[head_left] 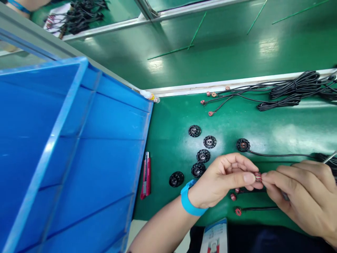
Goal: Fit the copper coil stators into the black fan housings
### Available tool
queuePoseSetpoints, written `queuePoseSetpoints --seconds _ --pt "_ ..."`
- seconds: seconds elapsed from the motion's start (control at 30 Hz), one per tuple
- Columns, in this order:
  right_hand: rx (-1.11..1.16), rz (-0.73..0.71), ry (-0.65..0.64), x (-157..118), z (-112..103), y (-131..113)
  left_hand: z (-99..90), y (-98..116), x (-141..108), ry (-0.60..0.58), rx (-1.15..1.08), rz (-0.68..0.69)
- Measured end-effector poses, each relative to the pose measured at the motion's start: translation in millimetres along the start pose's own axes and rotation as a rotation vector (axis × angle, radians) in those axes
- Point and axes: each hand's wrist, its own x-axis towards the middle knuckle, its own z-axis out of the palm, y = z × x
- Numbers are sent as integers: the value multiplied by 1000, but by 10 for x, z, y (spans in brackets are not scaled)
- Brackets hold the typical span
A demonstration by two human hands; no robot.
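Between thumb and fingers, my left hand pinches a small red wound part. My right hand meets it from the right, its fingertips at the part's edge; a thin metal tool sticks out from behind its knuckles. Beyond the hands, a round black housing holds a copper-coloured star-shaped core with a black cable running right. Several black housings lie to the left of my left hand. Below it are more red parts, one a red star-shaped core on a black cable.
A big blue crate fills the left side. Beside it lie a red cutter knife and a small white bottle. Coiled black cables with red-tipped ends lie along the white ledge. A person's wrist shows at the top left.
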Motion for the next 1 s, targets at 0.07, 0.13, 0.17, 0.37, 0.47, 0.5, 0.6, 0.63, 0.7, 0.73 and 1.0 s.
queuePoseSetpoints --seconds 0.07,0.13,0.17,0.37,0.47,0.5,0.6,0.63,0.7,0.73,1.0 --pt "18 25 16 15 17 -9 -1 -8 -12 11 71 23" --pt "79 88 -7 10 19 -19 2 -10 -20 36 125 52" --pt "112 124 -22 5 16 -23 5 -10 -22 46 131 68" --pt "202 221 10 22 -15 -39 19 -12 -4 37 85 123" --pt "216 226 12 31 -13 -43 20 -26 3 70 102 131" --pt "218 225 12 27 -10 -42 20 -32 3 79 113 131" --pt "219 205 19 8 1 -32 21 -50 -1 94 150 136" --pt "225 196 22 3 4 -27 24 -57 -5 100 164 145" --pt "246 188 17 2 12 -20 35 -75 -13 116 194 177" --pt "256 191 12 6 16 -18 45 -87 -18 125 209 201" --pt "236 248 25 -35 52 -22 84 -94 -73 163 424 417"
